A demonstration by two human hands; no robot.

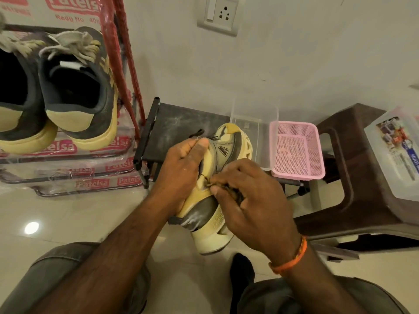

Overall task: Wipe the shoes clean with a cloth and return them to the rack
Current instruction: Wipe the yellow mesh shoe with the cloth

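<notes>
Head view, left hand [181,164] gripping a yellow-grey shoe [217,184] held above the floor [68,218], right hand [251,200] fingers pinching a dark cloth [231,192] against its side, two shoes [56,87] on the rack [127,71] at left, pink basket [297,150] beyond

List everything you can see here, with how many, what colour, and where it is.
held shoe: one, yellow and grey, centre, between both hands
cloth: one, dark, bunched under the right fingers against the shoe
shoes on rack: two, dark grey with yellow soles, upper left
rack: one, red frame, left
basket: one, pink, right of the shoe
stool: one, brown, right
plastic box: one, clear, on the stool
wall socket: one, white, top
left hand: grips the shoe
right hand: holds the cloth
</notes>
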